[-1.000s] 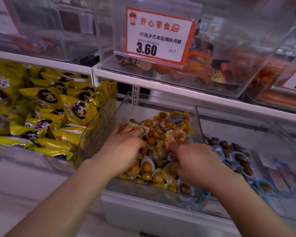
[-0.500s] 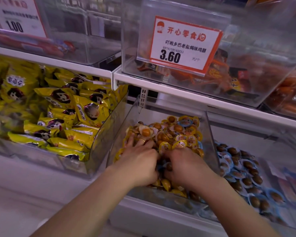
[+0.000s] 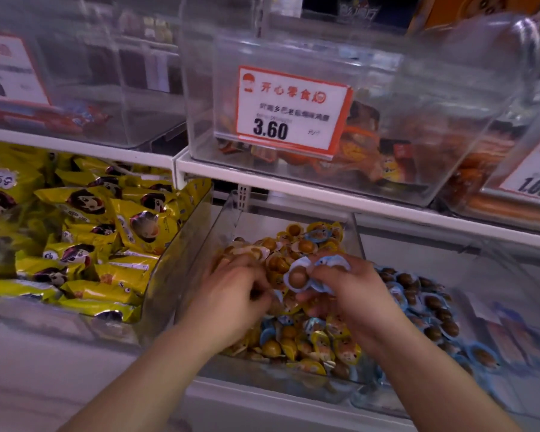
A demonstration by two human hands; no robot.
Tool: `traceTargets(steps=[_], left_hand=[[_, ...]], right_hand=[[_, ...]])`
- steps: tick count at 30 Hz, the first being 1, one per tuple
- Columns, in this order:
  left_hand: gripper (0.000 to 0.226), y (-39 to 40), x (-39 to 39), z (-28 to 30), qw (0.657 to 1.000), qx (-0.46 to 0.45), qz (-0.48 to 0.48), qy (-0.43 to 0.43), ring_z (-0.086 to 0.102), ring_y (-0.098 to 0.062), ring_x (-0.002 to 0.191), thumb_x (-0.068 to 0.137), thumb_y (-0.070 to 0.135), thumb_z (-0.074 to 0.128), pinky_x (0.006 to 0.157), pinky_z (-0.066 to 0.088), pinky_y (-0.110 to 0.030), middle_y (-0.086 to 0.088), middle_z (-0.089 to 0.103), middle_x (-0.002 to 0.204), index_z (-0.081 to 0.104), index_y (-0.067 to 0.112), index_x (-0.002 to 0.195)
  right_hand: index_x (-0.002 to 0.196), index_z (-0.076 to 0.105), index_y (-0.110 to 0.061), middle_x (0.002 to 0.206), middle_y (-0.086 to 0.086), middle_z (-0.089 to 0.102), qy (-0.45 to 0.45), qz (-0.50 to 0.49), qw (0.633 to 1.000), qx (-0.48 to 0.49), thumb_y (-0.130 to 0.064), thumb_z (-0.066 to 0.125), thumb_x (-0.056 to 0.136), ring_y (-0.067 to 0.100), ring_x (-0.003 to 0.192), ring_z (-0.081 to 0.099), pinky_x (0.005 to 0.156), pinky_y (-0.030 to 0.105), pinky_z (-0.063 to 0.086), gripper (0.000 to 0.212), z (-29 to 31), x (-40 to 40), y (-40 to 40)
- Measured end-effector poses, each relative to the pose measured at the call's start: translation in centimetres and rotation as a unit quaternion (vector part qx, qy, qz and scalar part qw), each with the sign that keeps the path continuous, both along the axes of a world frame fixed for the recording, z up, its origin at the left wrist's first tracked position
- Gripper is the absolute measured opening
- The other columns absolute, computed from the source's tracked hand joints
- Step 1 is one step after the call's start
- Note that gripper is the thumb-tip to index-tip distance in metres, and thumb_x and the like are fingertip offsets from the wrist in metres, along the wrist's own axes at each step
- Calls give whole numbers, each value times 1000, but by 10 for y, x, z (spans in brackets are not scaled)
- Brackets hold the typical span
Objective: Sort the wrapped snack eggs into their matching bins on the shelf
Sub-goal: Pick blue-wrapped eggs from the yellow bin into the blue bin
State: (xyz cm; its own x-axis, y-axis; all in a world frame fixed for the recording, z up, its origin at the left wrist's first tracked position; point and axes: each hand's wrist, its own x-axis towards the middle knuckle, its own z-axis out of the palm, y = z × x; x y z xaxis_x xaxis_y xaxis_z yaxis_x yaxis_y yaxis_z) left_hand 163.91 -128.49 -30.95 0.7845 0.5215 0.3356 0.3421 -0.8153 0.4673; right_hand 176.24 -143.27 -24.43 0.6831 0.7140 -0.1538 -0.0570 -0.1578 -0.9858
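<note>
Far left of frame: yellow snack packets (image 3: pixel 85 244) heaped in a clear bin. Centre: clear bin (image 3: pixel 200 244) of yellow-wrapped snack eggs (image 3: pixel 312 341), a few blue ones mixed in. Left hand (image 3: pixel 231 300) buried in that pile, fingers curled; whether holding anything, cannot tell. Right hand (image 3: pixel 346 294) pinched blue-wrapped eggs (image 3: pixel 298 277) above the pile. Right: blue-wrapped egg bin (image 3: pixel 468 307). Above centre: 3.60 price tag (image 3: pixel 290 110).

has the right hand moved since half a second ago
Yes. The right hand has lifted out of the yellow-wrapped pile in the middle bin, now holding blue-wrapped eggs above it, nearer the bin's right wall.
</note>
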Motion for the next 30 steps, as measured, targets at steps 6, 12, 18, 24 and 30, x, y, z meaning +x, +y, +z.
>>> traceTargets(steps=[6, 12, 18, 24, 30], left_hand=[[6, -19, -3, 25, 948, -180, 68, -252, 63, 9, 83, 92, 41, 61, 65, 45, -6, 27, 68, 89, 66, 40, 88], [18, -65, 12, 29, 957, -186, -38, -221, 62, 11, 97, 95, 20, 63, 83, 46, -9, 31, 69, 99, 71, 37, 96], [31, -77, 20, 34, 890, -309, -156, -296, 65, -9, 109, 92, 21, 53, 89, 48, -13, 16, 67, 122, 69, 34, 115], [37, -66, 22, 23, 908, -320, -184, -195, 57, 0, 122, 95, 46, 53, 96, 48, -23, 22, 61, 130, 54, 44, 132], [41, -45, 22, 5, 976, -74, -187, 88, 48, 16, 113, 83, 77, 36, 94, 43, -15, 43, 49, 119, 58, 57, 113]], right_hand=[[113, 64, -2, 94, 21, 75, 210, -13, 977, 45, -16, 57, 96, 34, 81, 75, 52, 33, 56, 23, -3, -7, -2], [114, 70, -8, 105, 10, 75, 373, 40, 917, 137, -42, 60, 95, 21, 86, 72, 60, 29, 47, 40, -9, -21, 3], [111, 63, -1, 80, 11, 65, 242, -27, 951, 191, -19, 67, 94, 14, 54, 56, 39, 21, 36, 26, 2, -7, -9], [99, 62, -3, 71, 11, 66, 153, -80, 966, 192, -8, 56, 100, 24, 59, 61, 38, 21, 35, 8, 14, 33, -41], [109, 63, -7, 80, 13, 66, 82, -233, 963, 106, -6, 58, 96, 25, 71, 67, 58, 32, 52, 13, 2, 114, -84]])
